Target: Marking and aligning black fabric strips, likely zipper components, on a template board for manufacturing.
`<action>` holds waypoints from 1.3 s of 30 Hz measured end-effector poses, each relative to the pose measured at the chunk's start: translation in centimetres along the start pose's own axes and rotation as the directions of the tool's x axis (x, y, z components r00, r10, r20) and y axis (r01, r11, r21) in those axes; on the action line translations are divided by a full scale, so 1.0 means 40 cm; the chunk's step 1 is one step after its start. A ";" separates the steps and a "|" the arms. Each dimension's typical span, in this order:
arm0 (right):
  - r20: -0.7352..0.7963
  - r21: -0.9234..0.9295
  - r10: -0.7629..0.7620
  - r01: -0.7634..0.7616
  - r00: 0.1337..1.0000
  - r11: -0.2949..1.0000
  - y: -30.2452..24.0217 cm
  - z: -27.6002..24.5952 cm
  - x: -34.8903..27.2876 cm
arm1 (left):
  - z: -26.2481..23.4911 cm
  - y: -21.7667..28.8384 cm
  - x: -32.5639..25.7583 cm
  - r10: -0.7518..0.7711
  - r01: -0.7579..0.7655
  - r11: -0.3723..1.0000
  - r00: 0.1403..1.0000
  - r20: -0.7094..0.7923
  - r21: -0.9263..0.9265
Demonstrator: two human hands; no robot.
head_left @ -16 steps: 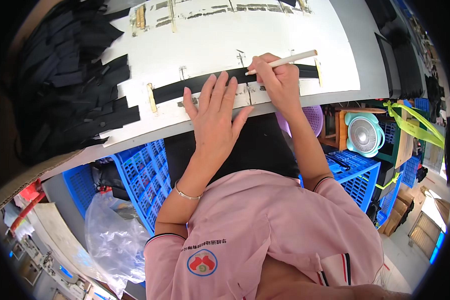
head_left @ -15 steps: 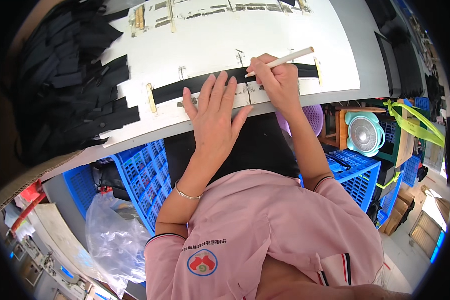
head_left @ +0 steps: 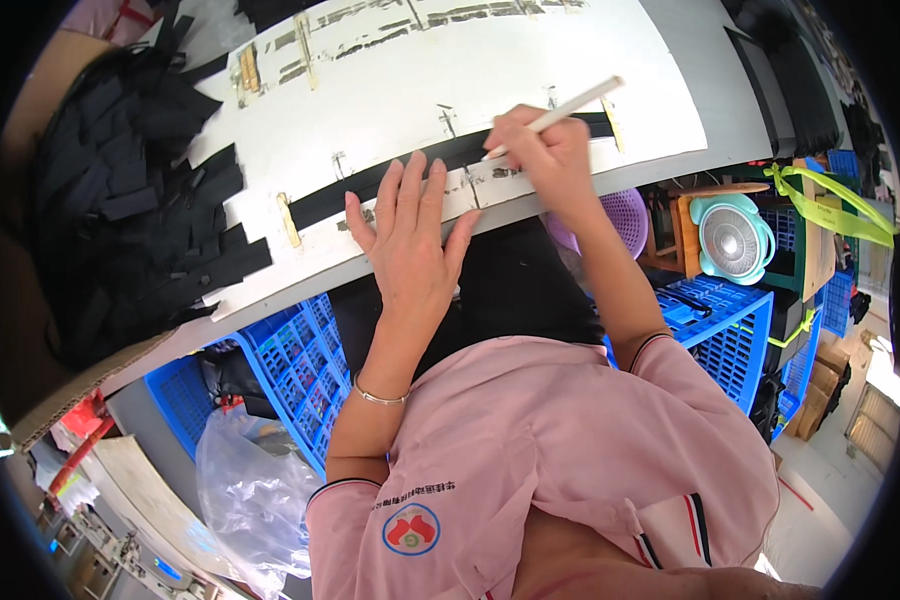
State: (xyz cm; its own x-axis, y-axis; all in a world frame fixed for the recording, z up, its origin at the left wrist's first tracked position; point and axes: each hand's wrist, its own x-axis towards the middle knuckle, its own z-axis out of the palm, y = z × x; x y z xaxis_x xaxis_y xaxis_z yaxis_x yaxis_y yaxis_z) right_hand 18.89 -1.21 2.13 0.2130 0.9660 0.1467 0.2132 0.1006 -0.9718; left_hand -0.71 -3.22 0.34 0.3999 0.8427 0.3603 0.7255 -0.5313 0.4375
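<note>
A long black fabric strip [head_left: 320, 203] lies across the white board [head_left: 540, 60], between two yellowish end pieces. My left hand [head_left: 405, 225] rests flat with fingers spread, its fingertips on the strip and pressing it against the board. Pinched in my right hand [head_left: 552, 160] is a white pencil [head_left: 582, 100]. The pencil's tip is at the strip's near edge, just right of a dark line drawn on the board. Slight motion blur softens the right hand.
Many black fabric strips [head_left: 130, 190] are heaped at the left, beside a cardboard edge. Stacked black pieces [head_left: 795, 95] stand at the far right. Below the table are blue crates [head_left: 715, 340], a purple basket [head_left: 620, 225], a turquoise fan [head_left: 732, 240] and a clear plastic bag [head_left: 250, 500].
The pencil tip has moved a little rightward along the strip, away from the drawn line. My left hand stays on the strip. The whole view has shifted slightly.
</note>
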 end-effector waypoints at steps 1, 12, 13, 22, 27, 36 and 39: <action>-0.012 -0.017 0.006 -0.006 1.000 1.000 0.001 -0.022 0.000 | 0.000 0.000 -0.001 -0.006 0.006 1.000 1.000 0.006 0.003; -0.194 0.003 0.089 -0.090 0.977 0.996 0.067 -0.185 0.022 | 0.009 0.045 0.036 -0.035 0.033 0.996 0.999 -0.020 -0.079; -0.197 -0.001 0.047 -0.048 0.979 0.999 0.072 -0.182 0.023 | 0.019 0.056 0.054 -0.022 0.018 0.989 0.999 -0.024 -0.144; -0.190 -0.043 -0.028 0.020 0.981 0.999 0.072 -0.178 0.023 | 0.168 0.152 0.213 0.084 -0.121 0.936 0.989 -0.125 -0.331; -0.174 -0.097 -0.031 0.014 0.984 0.995 0.070 -0.180 0.023 | 0.181 0.152 0.210 0.067 -0.101 0.954 0.989 -0.129 -0.281; -0.191 -0.172 -0.076 0.043 0.979 0.984 0.072 -0.173 0.016 | 0.182 0.155 0.209 0.091 -0.124 0.962 0.985 -0.144 -0.244; -0.192 -0.070 -0.036 0.023 0.981 0.997 0.077 -0.184 0.008 | 0.184 0.155 0.208 0.080 -0.114 0.963 0.986 -0.143 -0.245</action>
State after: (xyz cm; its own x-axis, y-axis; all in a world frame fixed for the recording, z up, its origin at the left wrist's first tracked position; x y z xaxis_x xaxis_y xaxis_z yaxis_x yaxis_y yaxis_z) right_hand 26.63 -2.33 0.52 0.3841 0.8981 0.2141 0.2841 0.1057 -0.9530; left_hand 11.25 1.13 0.00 0.3724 0.7763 0.5085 0.5159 -0.6287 0.5820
